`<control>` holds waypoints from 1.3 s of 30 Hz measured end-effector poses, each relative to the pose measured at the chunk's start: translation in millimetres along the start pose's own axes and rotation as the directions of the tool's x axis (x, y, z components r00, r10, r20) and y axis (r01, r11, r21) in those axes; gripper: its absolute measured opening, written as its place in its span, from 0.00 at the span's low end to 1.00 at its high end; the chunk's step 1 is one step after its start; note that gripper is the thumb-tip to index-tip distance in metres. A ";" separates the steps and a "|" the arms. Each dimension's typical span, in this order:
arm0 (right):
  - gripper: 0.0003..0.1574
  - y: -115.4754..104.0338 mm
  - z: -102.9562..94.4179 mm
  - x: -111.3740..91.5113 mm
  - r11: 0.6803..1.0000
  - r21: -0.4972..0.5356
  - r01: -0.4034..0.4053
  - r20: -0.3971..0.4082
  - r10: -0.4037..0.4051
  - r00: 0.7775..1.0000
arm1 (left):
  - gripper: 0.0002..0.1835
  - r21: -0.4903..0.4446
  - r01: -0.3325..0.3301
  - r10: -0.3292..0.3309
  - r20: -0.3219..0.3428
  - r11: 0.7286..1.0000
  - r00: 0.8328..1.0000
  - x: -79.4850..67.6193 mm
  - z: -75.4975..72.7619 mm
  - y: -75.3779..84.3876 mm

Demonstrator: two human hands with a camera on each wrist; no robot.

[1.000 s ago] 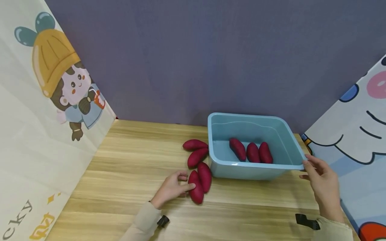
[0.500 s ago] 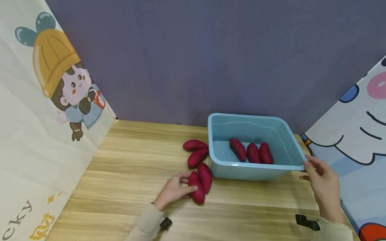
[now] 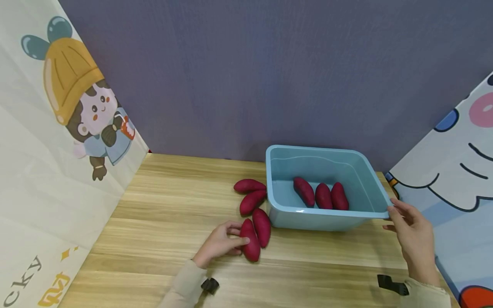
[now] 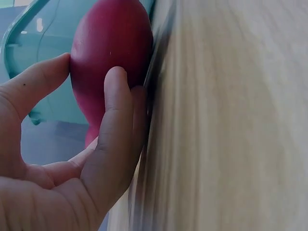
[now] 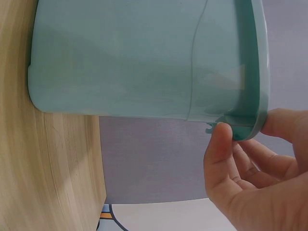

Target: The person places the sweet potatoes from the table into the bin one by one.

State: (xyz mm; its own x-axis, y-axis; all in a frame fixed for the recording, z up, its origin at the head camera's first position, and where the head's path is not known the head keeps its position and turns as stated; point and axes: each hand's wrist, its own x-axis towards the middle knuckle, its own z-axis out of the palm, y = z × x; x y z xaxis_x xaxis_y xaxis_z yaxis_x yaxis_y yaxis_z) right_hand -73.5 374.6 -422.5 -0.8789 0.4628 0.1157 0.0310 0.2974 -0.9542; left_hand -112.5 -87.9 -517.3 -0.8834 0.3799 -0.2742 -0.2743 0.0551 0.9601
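Observation:
My left hand (image 3: pixel 219 244) is at the nearest dark red sweet potato (image 3: pixel 250 241) on the wooden table, left of the light blue bin (image 3: pixel 316 220). In the left wrist view its thumb touches one side of the sweet potato (image 4: pixel 110 43) and the fingers lie along the other side, close to the tabletop. A second sweet potato (image 3: pixel 262 227) lies right beside it. Two more, an upper one (image 3: pixel 249 185) and a lower one (image 3: pixel 252 202), rest against the bin's left side. My right hand (image 3: pixel 414 237) pinches the rim at the bin's front right corner (image 5: pixel 252 130).
Inside the bin lie three sweet potatoes, a left one (image 3: pixel 304 191), a middle one (image 3: pixel 323 196) and a right one (image 3: pixel 340 196). A grey-blue wall (image 3: pixel 246 77) stands behind the table (image 3: pixel 173 205). Printed cloth panels flank it on both sides.
The left hand and the nearest sweet potato shifted slightly right, then slightly back left, leaving a narrow gap to the neighbouring one. The right hand stays on the bin's corner.

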 end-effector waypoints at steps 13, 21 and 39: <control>0.27 -0.7 0.0 0.0 0.999 0.052 0.006 0.004 -0.007 1.000 | 0.33 -0.136 -0.036 0.036 -0.005 0.990 0.999 5.8 -25.1 18.9; 0.27 0.6 0.0 0.0 0.999 0.047 -0.010 -0.007 0.010 1.000 | 0.33 -0.199 -0.076 0.072 -0.031 0.977 0.997 18.2 -37.7 48.8; 0.28 -0.3 -0.1 0.2 0.999 -0.033 0.007 -0.010 -0.007 1.000 | 0.31 -0.219 -0.191 0.192 -0.018 0.957 0.981 44.0 -43.7 117.5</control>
State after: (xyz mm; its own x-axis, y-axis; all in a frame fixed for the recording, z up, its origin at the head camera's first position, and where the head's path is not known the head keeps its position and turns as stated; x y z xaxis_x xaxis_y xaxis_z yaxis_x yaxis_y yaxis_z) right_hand -73.7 374.7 -422.1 -0.8743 0.4690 0.1249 0.0411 0.3280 -0.9438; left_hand -200.2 -105.1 -418.9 -0.9262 0.3672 -0.0853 -0.1765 -0.2226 0.9588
